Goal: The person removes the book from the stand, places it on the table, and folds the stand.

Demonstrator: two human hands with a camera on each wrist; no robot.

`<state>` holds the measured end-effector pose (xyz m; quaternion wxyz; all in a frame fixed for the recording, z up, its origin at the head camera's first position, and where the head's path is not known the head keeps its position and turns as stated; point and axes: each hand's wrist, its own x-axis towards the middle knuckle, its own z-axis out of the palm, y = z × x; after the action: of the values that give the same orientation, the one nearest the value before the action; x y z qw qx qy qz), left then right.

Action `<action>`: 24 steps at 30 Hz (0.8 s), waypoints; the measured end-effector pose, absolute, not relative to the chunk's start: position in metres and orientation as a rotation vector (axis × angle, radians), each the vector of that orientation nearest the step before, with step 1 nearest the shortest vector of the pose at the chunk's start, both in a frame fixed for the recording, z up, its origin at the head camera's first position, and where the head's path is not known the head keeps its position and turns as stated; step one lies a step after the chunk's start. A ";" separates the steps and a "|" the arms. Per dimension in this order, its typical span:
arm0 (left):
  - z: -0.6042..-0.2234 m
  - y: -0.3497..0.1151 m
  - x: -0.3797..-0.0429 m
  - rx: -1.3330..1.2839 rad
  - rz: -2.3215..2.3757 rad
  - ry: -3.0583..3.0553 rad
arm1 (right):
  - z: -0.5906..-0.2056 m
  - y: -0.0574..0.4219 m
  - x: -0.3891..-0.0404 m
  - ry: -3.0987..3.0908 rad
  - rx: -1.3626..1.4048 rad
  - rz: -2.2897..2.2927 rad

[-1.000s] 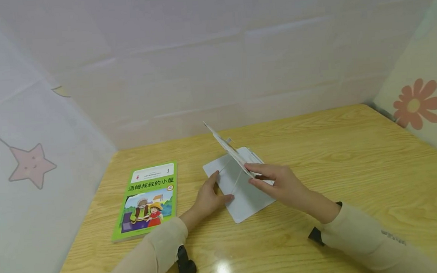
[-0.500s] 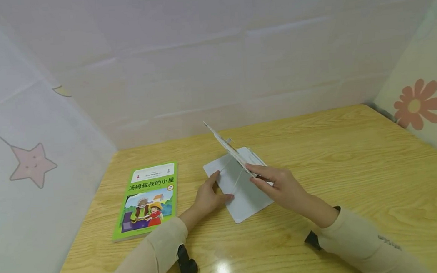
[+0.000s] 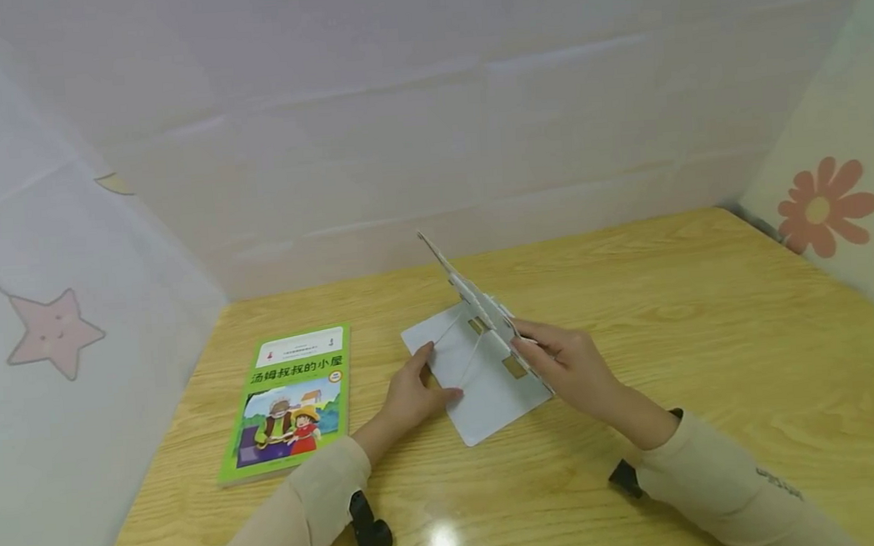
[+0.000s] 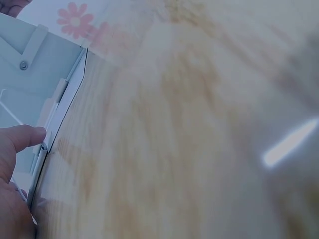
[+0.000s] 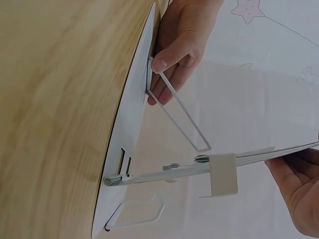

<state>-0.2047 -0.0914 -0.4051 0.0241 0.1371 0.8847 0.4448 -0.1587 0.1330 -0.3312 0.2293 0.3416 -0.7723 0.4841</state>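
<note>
A white folding book stand lies partly unfolded on the wooden table. Its flat base plate (image 3: 483, 404) rests on the table, and its hinged back panel (image 3: 472, 300) stands tilted above it. My left hand (image 3: 412, 391) holds the base's left edge, with the thumb on the end of a thin wire prop (image 5: 177, 107) that rises from the base. My right hand (image 3: 574, 369) grips the panel's edge on the right, its fingers partly hidden by the panel. A white clip (image 5: 223, 174) sits on the panel. Openings near the hinge show wood colour through them.
A green picture book (image 3: 290, 403) with a cartoon cover lies to the left of the stand. Pale cloth walls with a pink star (image 3: 56, 334) and a red flower (image 3: 827, 207) surround the table (image 3: 709, 306) at back and sides.
My right hand has swung the back panel rightward and more upright, uncovering openings near the hinge. My left hand keeps its hold on the base edge. The view has shifted slightly.
</note>
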 end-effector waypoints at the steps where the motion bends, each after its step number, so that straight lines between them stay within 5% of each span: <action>1: -0.405 -0.091 -0.205 0.425 1.377 2.739 | -0.332 0.134 -0.159 -2.113 0.926 1.331; 24: -0.404 -0.090 -0.203 0.450 1.348 2.778 | -0.343 0.140 -0.169 -1.898 0.759 1.375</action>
<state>-0.2030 -0.0899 -0.4040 0.0104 0.1443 0.8902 0.4319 -0.1686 0.1405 -0.3430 0.3327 0.2908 -0.7264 0.5263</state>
